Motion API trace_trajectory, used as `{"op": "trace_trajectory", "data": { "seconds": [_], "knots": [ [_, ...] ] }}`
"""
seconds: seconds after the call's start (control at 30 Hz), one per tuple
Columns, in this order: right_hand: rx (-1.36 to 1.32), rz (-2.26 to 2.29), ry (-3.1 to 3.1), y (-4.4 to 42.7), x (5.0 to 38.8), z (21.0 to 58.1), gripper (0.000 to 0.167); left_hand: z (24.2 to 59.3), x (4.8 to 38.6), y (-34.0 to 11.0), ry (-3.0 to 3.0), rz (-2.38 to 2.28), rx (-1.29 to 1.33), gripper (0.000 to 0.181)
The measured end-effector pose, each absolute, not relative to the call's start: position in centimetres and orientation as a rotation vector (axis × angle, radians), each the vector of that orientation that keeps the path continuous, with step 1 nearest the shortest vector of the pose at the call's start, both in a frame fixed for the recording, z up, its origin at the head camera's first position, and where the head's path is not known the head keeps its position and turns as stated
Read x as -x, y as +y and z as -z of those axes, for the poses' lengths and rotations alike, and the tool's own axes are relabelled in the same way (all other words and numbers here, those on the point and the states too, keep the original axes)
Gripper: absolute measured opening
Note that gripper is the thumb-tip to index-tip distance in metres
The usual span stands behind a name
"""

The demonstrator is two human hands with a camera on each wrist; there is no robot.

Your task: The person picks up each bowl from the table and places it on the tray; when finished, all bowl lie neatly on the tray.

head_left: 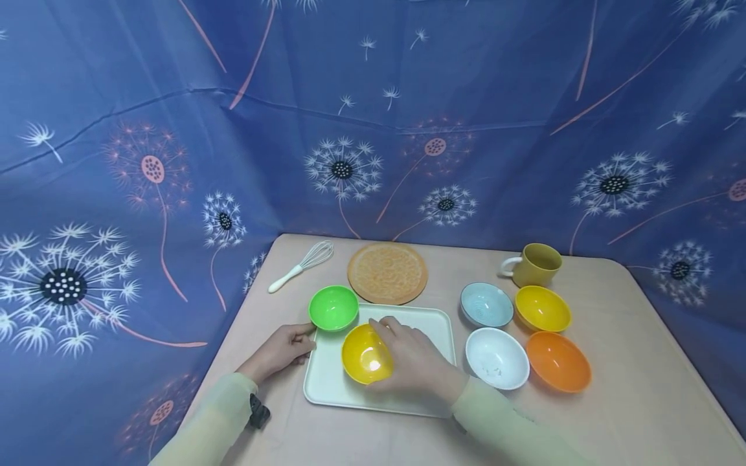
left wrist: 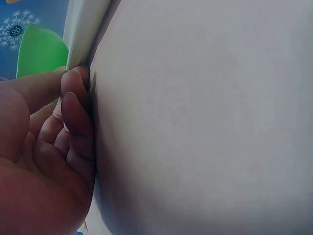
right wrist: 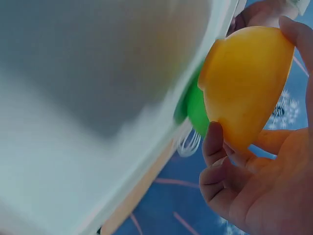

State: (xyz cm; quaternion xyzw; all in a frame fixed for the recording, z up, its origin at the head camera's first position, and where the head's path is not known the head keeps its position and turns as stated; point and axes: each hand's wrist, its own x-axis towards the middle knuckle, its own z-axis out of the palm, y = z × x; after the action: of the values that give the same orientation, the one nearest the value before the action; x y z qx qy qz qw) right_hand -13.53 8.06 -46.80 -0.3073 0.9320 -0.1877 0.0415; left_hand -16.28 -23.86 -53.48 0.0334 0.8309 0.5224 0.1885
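My right hand (head_left: 416, 359) grips a yellow bowl (head_left: 361, 356) by its side, over the white rectangular tray (head_left: 332, 396). In the right wrist view, the yellow bowl (right wrist: 249, 81) is tilted and held up off the tray (right wrist: 54, 161), which carries a shadow. At the tray's left edge, my left hand (head_left: 287, 349) pinches the rim between thumb and fingers, its fingers (left wrist: 78, 115) curled low against the tabletop. A green bowl (head_left: 333, 309) stands at the tray's upper left corner, just beyond that hand.
Behind the tray lie a round pizza-like board (head_left: 387, 273) and a whisk (head_left: 302, 265). To its right are a light blue bowl (head_left: 486, 305), a white bowl (head_left: 497, 358), another yellow bowl (head_left: 543, 309), an orange bowl (head_left: 558, 362) and a mustard mug (head_left: 535, 265). A dandelion-print curtain (head_left: 373, 116) hangs behind.
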Motion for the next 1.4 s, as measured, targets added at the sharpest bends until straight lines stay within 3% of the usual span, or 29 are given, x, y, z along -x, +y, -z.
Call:
{"op": "trace_trajectory", "data": {
  "seconds": [0.4,1.4],
  "knots": [
    [0.973,0.578,2.760,3.2,12.5,48.7,0.117,53.8,16.4,-24.1,2.312,-1.495,-0.134,0.057],
    [1.141,0.565,2.788,0.1,11.5,50.2,0.124,53.8,16.4,-24.4,2.417,-1.357,-0.169,0.054]
  ]
}}
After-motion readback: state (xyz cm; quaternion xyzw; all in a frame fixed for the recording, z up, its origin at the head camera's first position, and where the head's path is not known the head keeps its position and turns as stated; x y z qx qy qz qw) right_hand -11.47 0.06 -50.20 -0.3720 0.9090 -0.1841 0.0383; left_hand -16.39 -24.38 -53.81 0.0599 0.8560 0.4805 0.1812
